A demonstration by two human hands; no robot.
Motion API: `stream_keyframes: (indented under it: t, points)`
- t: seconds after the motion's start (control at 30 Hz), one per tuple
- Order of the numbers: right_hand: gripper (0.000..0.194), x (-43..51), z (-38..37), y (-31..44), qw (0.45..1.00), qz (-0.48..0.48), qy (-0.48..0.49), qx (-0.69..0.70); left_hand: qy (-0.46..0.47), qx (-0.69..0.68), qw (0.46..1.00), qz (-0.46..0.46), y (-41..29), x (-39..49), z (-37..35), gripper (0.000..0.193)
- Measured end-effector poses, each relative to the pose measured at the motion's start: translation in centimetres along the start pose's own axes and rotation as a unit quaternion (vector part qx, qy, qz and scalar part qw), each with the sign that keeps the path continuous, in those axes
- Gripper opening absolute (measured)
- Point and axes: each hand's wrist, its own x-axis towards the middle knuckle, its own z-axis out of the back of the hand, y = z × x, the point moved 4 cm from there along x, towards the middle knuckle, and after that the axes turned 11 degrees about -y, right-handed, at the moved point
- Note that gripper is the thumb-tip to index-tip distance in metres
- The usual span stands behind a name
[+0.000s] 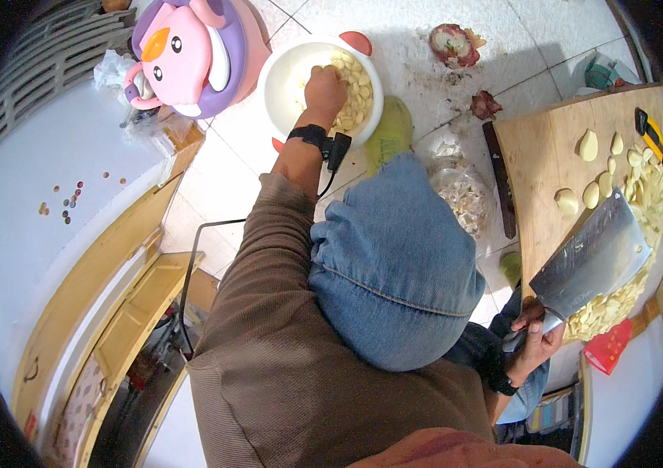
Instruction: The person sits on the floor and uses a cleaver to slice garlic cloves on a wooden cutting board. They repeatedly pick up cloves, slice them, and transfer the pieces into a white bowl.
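My left hand point(325, 92) reaches down into a white plastic bowl point(273, 93) with red handles. Peeled garlic cloves point(357, 93) fill the side of the bowl around it. The fingers are curled downward, and their tips are hidden, so I cannot tell whether they hold a clove. My right hand point(542, 345) grips the handle of a metal cleaver point(591, 254). Its broad blade lies over a wooden cutting board point(533, 158), partly covering a heap of sliced garlic point(650, 190). Several whole cloves point(588, 146) lie on the board beyond the blade.
A yellow-and-black utility knife point(651, 133) lies at the board's far edge. Onion skins point(455, 45) and a clear plastic bag point(460, 193) are on the tiled floor. Left of the bowl stands a pink-and-purple child's potty point(202, 58). A red packet point(608, 346) sits beside the board.
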Motion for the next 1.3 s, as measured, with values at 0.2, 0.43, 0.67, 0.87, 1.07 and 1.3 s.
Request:
stream_keyframes:
  t: [0.2,0.43,0.67,0.87,1.07,1.3]
  points:
    - [0.043,-0.1,-0.1,0.1,1.0,-0.012,-0.008,-0.004,-0.008,-0.101,0.995,0.004,2.1,-0.8,1.2,0.013]
    - [0.041,0.1,-0.6,0.1,1.0,-0.001,0.007,0.017,0.137,-0.276,0.936,0.173,7.4,-3.7,0.2,0.017]
    - [0.041,0.2,-0.1,0.1,1.0,-0.006,0.01,-0.01,0.089,-0.25,0.959,0.097,7.9,-5.5,-2.6,0.026]
    - [0.041,0.1,-0.1,0.0,1.0,-0.001,0.005,-0.011,0.096,-0.127,0.985,-0.063,3.3,-5.8,-0.9,0.046]
    - [0.04,0.4,-0.1,-0.1,1.0,0.003,0.02,-0.001,0.207,-0.098,0.971,-0.069,1.4,-5.5,0.3,0.045]
    - [0.038,0.4,-0.1,-0.1,1.0,0.012,0.024,0.002,0.251,-0.1,0.961,-0.062,1.8,-6.0,0.1,0.042]
